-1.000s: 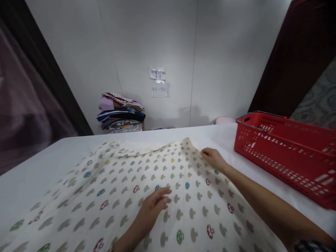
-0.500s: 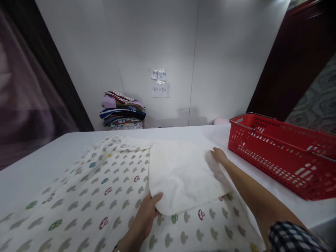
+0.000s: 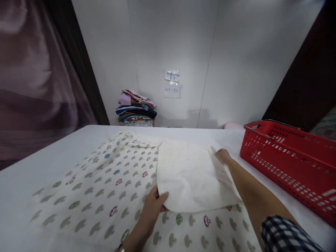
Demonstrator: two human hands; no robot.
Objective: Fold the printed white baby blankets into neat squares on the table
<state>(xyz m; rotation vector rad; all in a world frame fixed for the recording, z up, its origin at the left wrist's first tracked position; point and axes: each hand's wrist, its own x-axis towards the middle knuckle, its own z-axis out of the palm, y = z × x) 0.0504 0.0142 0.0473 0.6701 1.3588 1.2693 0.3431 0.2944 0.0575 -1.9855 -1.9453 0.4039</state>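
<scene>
A wide white cloth printed with grey and coloured mushrooms (image 3: 126, 190) lies spread on a white, flat-topped bench (image 3: 65, 154). Over its right part rests a plain white fabric flap (image 3: 194, 178) with a rounded lower-left corner. The left hand (image 3: 156, 203) has its grip clamped on that corner, thumb above and fingers curled beneath. The right hand (image 3: 222, 155) is at the flap's upper right edge; whether its grip is closed cannot be told, the fingertips being obscured. A black-and-white checked sleeve (image 3: 285, 231) covers the right arm. Right of the cloth, apart from it, stands a red perforated plastic basket (image 3: 278, 164); behind, a multicoloured fabric stack (image 3: 138, 108) rises beyond the bench's far edge.
</scene>
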